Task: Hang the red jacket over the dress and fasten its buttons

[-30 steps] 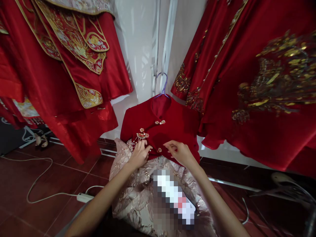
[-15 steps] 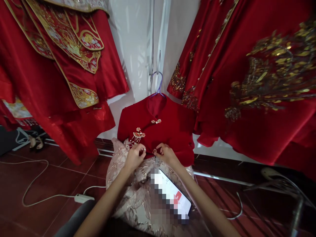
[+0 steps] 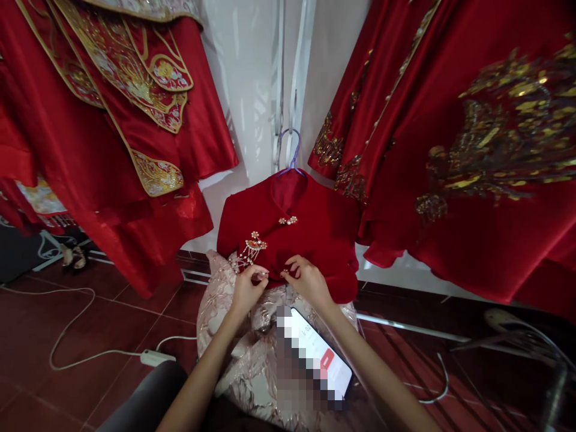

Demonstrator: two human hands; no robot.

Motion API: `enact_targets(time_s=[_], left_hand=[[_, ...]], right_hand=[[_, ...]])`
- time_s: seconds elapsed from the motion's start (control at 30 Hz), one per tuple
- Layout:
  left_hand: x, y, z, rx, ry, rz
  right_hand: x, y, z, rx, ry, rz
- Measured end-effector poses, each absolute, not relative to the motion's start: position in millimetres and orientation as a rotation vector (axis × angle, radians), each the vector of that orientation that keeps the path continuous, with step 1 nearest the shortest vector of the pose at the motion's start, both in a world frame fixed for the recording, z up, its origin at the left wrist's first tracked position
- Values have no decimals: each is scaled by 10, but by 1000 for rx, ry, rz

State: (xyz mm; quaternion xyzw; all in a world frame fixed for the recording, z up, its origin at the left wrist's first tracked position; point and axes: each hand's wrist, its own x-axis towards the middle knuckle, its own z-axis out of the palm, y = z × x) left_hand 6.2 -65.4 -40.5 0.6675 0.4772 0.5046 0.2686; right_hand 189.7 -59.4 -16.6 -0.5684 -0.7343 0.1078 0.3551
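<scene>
With right hand [image 3: 309, 279] pinching at a flower button [image 3: 285, 272]

Just across a narrow gap from left hand [image 3: 249, 288], with fingertips pressed together, too blurred to tell on what. Over the near hem of the red velvet jacket [image 3: 310, 237], pointed collar-first away along the neck-to-hem axis toward the purple hanger [image 3: 295, 159], with bare velvet open beyond the fingertips. Closed onto the button since a second ago.
</scene>
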Motion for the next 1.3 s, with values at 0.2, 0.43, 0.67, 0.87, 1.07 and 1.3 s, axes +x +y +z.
enact_targets(time_s=[0.2,0.43,0.67,0.87,1.07,1.3], left_hand=[[136,-665,-459,1782,1273,1334],[136,-673,-476,1781,1259,1323],[139,-691,-468,1772,1252,1311],[148,-689,-496,1763,1266,1306],[144,-697,-503,1741,1245,1348],[168,-667,-581,1546,1209,1381]], right_hand=[[1912,-545,-308,-1610,-1936,231],[1872,-560,-322,-1619,-1900,239],[1883,-531,-371,-1587,-1924,256],[1848,-601,-256,-1602,-1876,270],[1822,-633,-143,-1413,-1923,386],[1843,-594,-157,-1200,-1874,748]])
